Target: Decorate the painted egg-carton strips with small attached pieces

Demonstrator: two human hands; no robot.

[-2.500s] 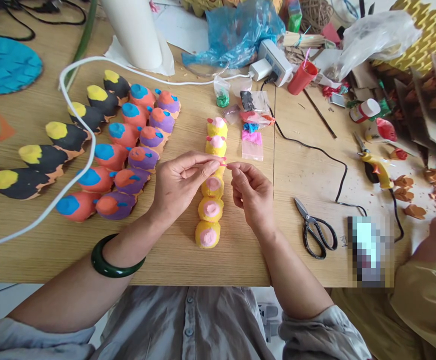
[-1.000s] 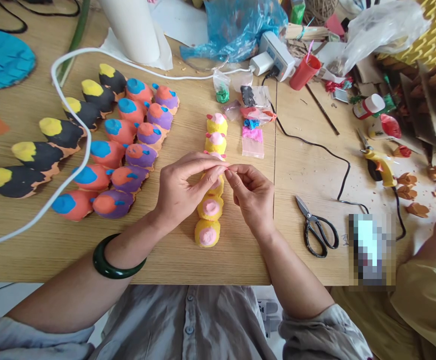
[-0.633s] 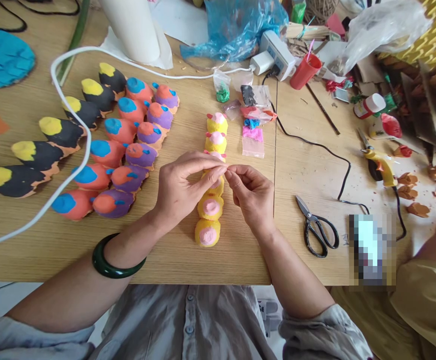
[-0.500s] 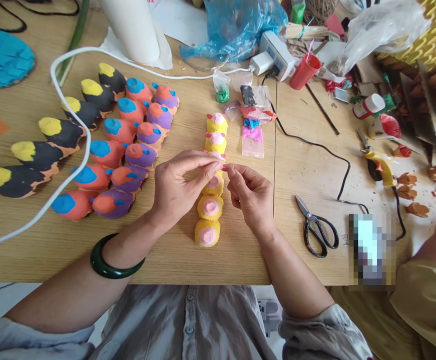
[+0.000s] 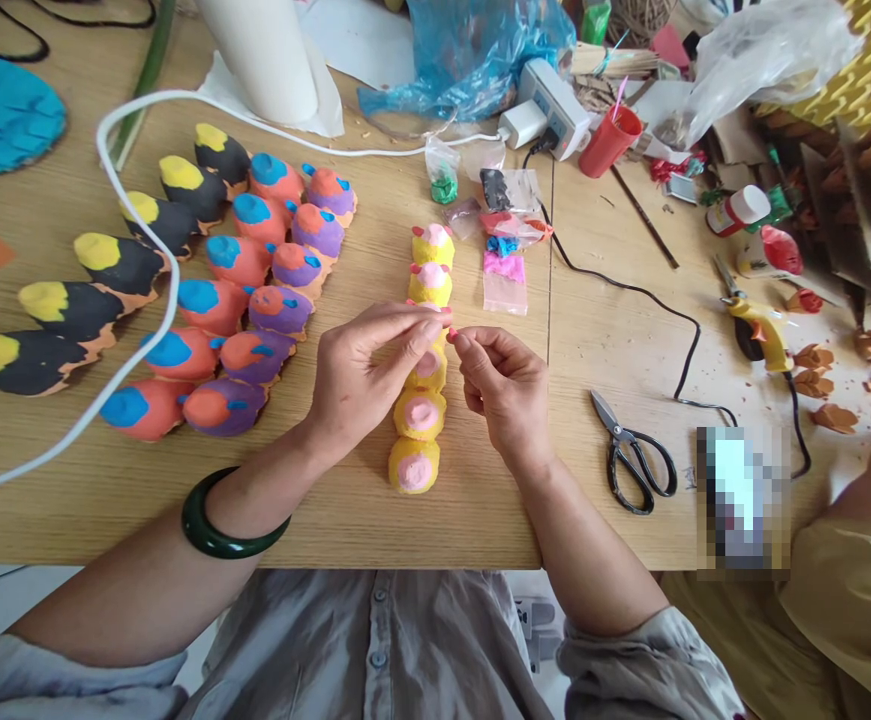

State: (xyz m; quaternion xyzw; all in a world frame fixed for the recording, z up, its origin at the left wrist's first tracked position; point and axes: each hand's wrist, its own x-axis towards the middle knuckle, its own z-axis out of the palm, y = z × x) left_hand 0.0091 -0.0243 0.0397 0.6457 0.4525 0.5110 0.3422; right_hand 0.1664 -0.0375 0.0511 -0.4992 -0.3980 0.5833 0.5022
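Note:
Over the middle of a yellow egg-carton strip (image 5: 420, 416), my left hand (image 5: 364, 375) pinches thumb to forefinger, with a bit of red clay (image 5: 447, 314) showing at the tips. My right hand (image 5: 506, 385) is just to its right, its thumb and forefinger closed on a small red clay piece (image 5: 452, 336). A small gap separates the two sets of fingertips. Each cup of the strip carries a pink clay cap, and the far cups also have small red bits at their sides. My hands hide part of the strip's middle.
Painted strips in black (image 5: 124, 268), coral (image 5: 236, 260) and purple (image 5: 315, 230) lie left, crossed by a white cable (image 5: 172, 310). Clay packets (image 5: 505, 268) lie beyond my right hand. Scissors (image 5: 630, 450), a pixelated item (image 5: 739, 500) and a yellow-handled tool (image 5: 761, 335) are rightward, near another person's sleeve (image 5: 855, 570).
My fingertips have drawn slightly apart, and the red clay that stretched between them is now separated. The strips and tools stay where they were.

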